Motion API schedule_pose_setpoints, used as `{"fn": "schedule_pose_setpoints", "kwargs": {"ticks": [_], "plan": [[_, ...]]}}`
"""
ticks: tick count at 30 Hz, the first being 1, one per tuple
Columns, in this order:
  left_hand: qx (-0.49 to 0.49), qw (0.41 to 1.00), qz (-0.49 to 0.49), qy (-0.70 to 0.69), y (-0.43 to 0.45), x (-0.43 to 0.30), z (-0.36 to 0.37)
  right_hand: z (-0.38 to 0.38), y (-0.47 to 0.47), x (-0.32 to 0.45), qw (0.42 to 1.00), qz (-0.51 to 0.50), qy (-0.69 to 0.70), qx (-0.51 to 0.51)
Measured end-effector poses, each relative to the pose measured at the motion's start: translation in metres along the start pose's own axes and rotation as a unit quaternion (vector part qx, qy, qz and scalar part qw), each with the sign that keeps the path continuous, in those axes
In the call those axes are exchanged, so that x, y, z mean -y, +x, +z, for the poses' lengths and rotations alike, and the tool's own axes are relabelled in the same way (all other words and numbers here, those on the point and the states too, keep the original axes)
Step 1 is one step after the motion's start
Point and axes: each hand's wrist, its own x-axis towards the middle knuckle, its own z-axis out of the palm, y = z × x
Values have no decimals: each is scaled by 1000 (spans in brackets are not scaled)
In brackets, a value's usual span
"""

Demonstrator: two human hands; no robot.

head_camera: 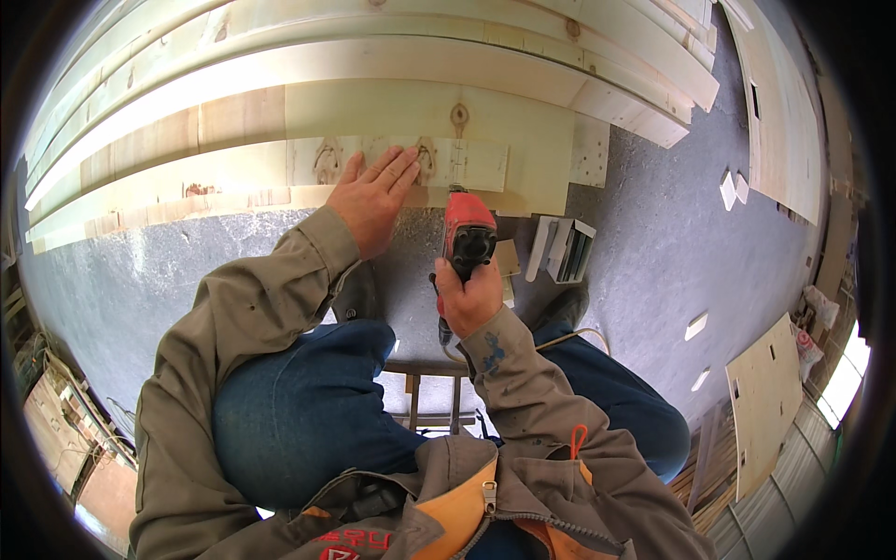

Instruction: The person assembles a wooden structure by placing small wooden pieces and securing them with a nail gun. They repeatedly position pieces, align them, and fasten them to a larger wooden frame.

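Note:
My right hand (473, 297) grips a red and black pneumatic nail gun (470, 231), its nose at the lower edge of a short pale wooden board (399, 162). That board lies over a wider wooden panel (532, 150) with a dark knot and bears pencil marks near its right end. My left hand (378, 199) lies flat on the board, left of the gun, fingers together. Whether the nose touches the wood, I cannot tell. An air hose (574, 337) runs from the tool past my right leg.
Long boards (392, 59) are stacked beyond the panel. Near my right foot stands an open box of metal strips or nails (570, 252). Small white blocks (696, 326) lie on the grey floor (651, 245). A plywood sheet with slots (766, 406) lies at the right. My knees flank a stool or frame.

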Motion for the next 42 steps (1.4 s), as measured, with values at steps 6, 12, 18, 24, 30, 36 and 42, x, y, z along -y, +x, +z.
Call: {"fn": "schedule_pose_setpoints", "kwargs": {"ticks": [6, 12, 18, 24, 30, 36, 42], "plan": [[10, 1000, -6, 5, 0, -2, -1, -2, 4, 5, 999, -35, 9, -5], [8, 1000, -7, 5, 0, -2, 1, -3, 9, 8, 998, -53, -25, -12], [17, 1000, -10, -3, 1, -3, -1, 0, 12, 5, 999, -19, -28, -5], [9, 1000, -8, -1, 1, -2, 0, 2, 13, 5, 999, -24, -42, -16], [5, 1000, -9, 3, 0, -1, 2, 0, 15, 11, 998, -42, -47, -14], [5, 1000, -9, 2, 1, -1, 2, -1, 17, 14, 997, -53, -48, -11], [9, 1000, -9, 1, 1, -1, 1, -1, 17, 22, 995, -74, -64, -16]]}}
